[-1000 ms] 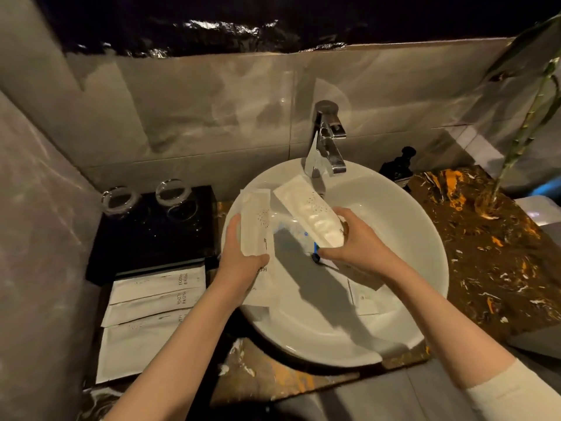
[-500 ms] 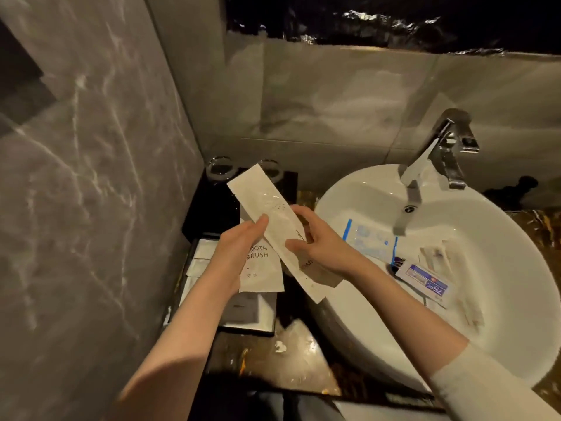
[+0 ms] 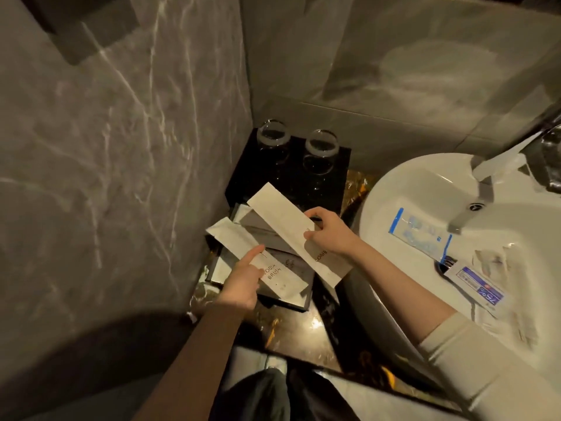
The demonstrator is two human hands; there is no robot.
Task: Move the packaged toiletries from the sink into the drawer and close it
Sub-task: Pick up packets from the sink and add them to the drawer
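Head view: left hand (image 3: 243, 284) pinches flat white paper toothbrush sleeve (image 3: 258, 259) low over open black drawer (image 3: 305, 294) — angled, likely to slot beside sleeves already inside. Right hand (image 3: 329, 235) grips long white comb packet (image 3: 293, 230) by middle, just above drawer. Clear blue-edged sachets (image 3: 420, 235) remain in white round sink (image 3: 379, 208) — task part done.
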